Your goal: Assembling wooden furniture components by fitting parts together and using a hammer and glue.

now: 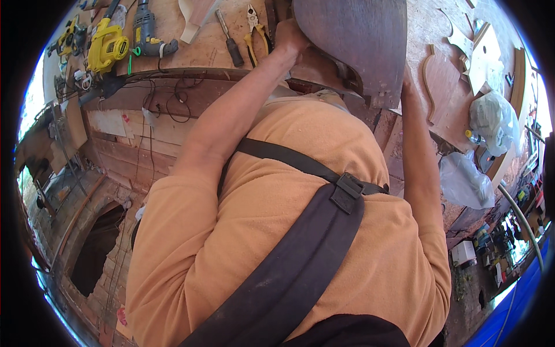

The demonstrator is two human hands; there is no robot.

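Note:
A dark brown curved wooden piece (pixel 355 46), broad and smooth-faced with a rounded outline, is held over the near edge of the workbench at the top of the view. My left hand (pixel 291 39) is closed at its left edge, fingers curled and partly hidden. My right hand (pixel 408 81) is against its right edge; the fingers are out of sight behind the wood. To the left of my left hand lie pliers with yellow-black handles (pixel 256 36) and a chisel-like tool with a dark handle (pixel 233 49).
On the bench's left lie a yellow power tool (pixel 107 49) and a grey drill (pixel 149 34) with cables hanging over the front edge. To the right are a curved wooden panel (pixel 448 84), pale cut-out pieces (pixel 484 55) and clear plastic bags (pixel 494 121). A dark floor opening (pixel 95 248) shows lower left.

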